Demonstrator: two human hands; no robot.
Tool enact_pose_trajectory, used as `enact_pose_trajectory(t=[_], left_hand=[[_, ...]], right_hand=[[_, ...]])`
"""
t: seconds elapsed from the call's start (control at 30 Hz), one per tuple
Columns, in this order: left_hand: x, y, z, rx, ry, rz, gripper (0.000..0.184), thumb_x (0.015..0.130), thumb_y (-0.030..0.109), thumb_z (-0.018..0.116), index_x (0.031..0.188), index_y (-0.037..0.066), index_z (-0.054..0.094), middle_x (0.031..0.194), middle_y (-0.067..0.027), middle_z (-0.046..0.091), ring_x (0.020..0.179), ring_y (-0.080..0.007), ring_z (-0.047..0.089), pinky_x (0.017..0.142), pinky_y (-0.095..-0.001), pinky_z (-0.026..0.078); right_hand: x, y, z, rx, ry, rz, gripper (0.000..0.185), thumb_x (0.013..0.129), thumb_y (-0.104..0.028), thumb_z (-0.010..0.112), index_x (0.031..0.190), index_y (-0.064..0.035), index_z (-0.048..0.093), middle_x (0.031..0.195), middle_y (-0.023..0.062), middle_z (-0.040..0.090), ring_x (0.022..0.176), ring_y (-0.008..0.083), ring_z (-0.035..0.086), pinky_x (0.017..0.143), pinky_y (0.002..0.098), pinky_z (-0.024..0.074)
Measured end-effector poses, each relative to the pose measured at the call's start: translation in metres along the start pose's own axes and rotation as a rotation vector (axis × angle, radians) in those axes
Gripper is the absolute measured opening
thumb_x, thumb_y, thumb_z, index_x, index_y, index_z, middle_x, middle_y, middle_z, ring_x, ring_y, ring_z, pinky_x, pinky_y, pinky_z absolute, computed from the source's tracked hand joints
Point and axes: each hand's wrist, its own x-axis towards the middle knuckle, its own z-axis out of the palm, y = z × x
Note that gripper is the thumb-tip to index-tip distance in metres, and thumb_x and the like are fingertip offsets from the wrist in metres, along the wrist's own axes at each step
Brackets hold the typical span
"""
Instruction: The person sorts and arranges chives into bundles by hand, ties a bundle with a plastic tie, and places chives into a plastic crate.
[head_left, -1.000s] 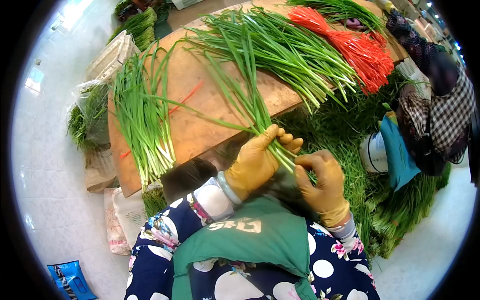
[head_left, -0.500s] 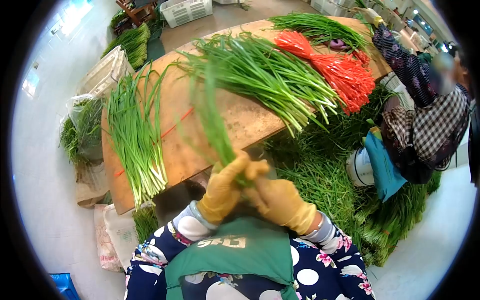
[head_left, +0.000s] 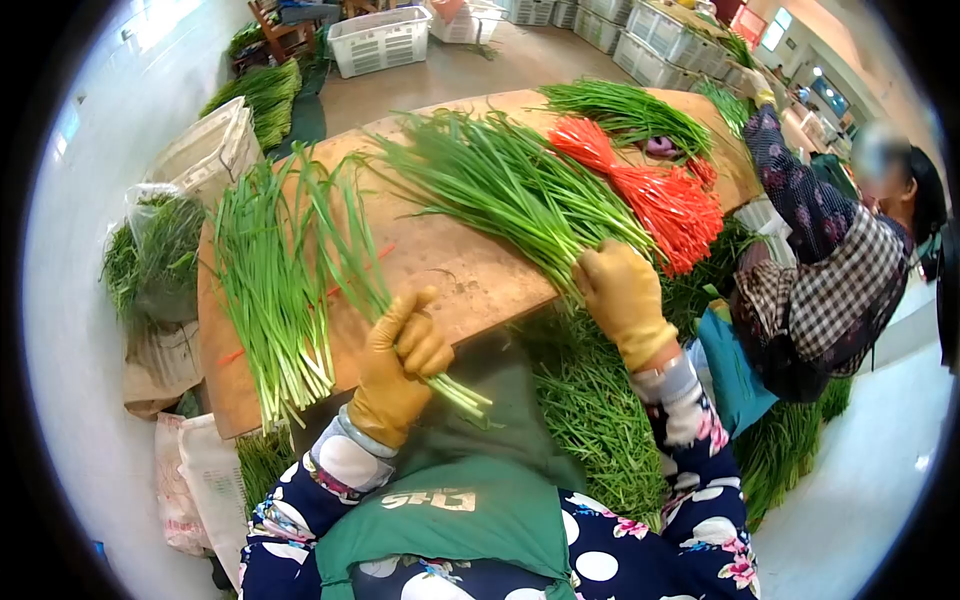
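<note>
My left hand (head_left: 402, 355), in a yellow glove, is closed around a small bunch of garlic chives (head_left: 455, 392). The pale stem ends stick out to its right, and the leaves reach up over the table. To the right, my gloved right hand (head_left: 625, 300) has its fingers closed at the stem ends of a large pile of garlic chives (head_left: 510, 180); how many stems it grips is hidden. A laid-out bundle of garlic chives (head_left: 270, 290) lies at the table's left end, across a red tie strip (head_left: 232, 357).
The curved wooden table (head_left: 470, 285) also carries a heap of red tie strips (head_left: 660, 200) and more chives (head_left: 630, 115) behind. Loose greens (head_left: 600, 420) cover the floor below. A co-worker (head_left: 830, 260) stands at right. White crates (head_left: 380, 42) stand beyond.
My hands, together at the bunch before, are now apart. The left has shifted left with the bunch, lowering its leaves leftward; the right has reached up and right to the large pile.
</note>
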Motion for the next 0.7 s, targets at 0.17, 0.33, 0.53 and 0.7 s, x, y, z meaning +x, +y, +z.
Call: enact_pose_trajectory(t=[0.17,0.33,0.53,0.7], left_hand=[[-0.014,-0.023,-0.001,0.079,0.309,-0.193,0.035,0.098,0.024,0.053,0.123,0.000,0.056,0.060,0.0056,0.028,0.048,-0.0061,0.028,0.047,-0.0228,0.026],[-0.013,-0.028,-0.002,0.407,0.313,-0.263,0.031,0.097,0.024,0.055,0.119,0.003,0.061,0.061,0.0080,0.030,0.052,-0.0043,0.031,0.048,-0.0193,0.026],[-0.018,-0.031,-0.007,0.416,0.275,-0.206,0.032,0.098,0.026,0.054,0.116,0.002,0.061,0.063,0.0077,0.030,0.052,-0.0047,0.030,0.049,-0.0202,0.029],[-0.023,-0.026,-0.004,0.558,0.278,-0.185,0.033,0.097,0.029,0.056,0.110,0.000,0.063,0.066,0.0058,0.036,0.058,-0.0062,0.037,0.056,-0.0217,0.035]], right_hand=[[-0.043,-0.073,-0.026,0.761,-0.097,0.138,0.015,0.084,-0.020,0.068,0.090,-0.0081,0.061,0.078,0.0122,0.062,0.066,0.0317,0.062,0.058,0.0387,0.0493],[-0.075,-0.119,-0.030,0.853,-0.290,0.264,0.018,0.086,-0.020,0.066,0.094,-0.0045,0.061,0.078,0.0125,0.064,0.064,0.0277,0.063,0.060,0.0356,0.0495],[-0.070,-0.121,-0.004,1.395,-0.593,0.625,0.027,0.095,-0.029,0.055,0.090,-0.0028,0.061,0.066,0.0051,0.058,0.055,0.0145,0.054,0.052,0.0304,0.0439],[-0.086,-0.108,-0.028,1.276,-0.758,0.487,0.030,0.099,-0.026,0.047,0.081,-0.0050,0.059,0.064,0.0032,0.053,0.057,0.0113,0.047,0.055,0.0276,0.0408]])
